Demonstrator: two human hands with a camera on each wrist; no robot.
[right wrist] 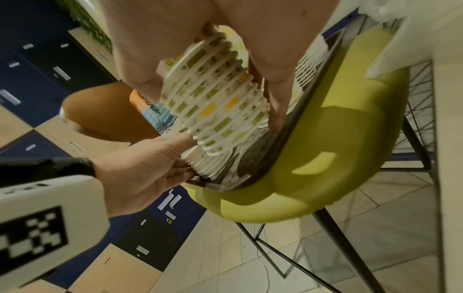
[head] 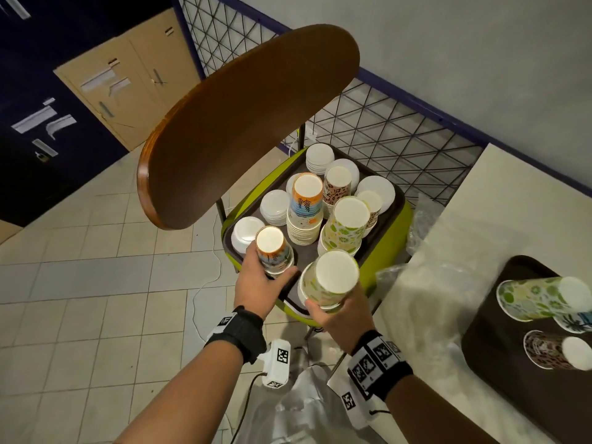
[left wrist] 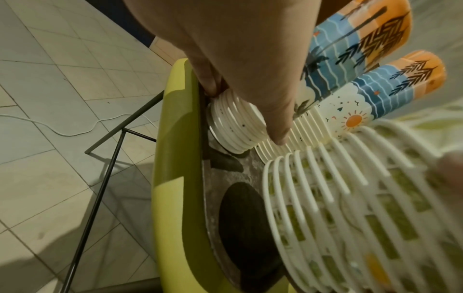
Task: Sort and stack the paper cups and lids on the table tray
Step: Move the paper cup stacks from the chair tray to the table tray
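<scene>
From the head view, a dark tray sits on a green chair seat, crowded with inverted cup stacks and piles of white lids. The left hand wraps around a small stack of beach-print cups at the tray's near-left corner; the right hand grips a stack of lime-print cups at the near edge. A second tray on the table to the right already carries a few cups lying on their sides, so the step in hand looks like lifting two sorted stacks to carry across.

In the left wrist view, the left hand's fingers curl over the rolled rims of the beach-print stack, whose base seems to be touching the tray, though blur makes that uncertain.

In the right wrist view, the right hand's thumb and fingers clamp the lime-print stack, tilted, its lowest rim at the tray's edge.

Next, each stack needs a firm squeeze low on the rims so no nested cup slips off, then a clean lift clear of the neighbouring stacks.
</scene>
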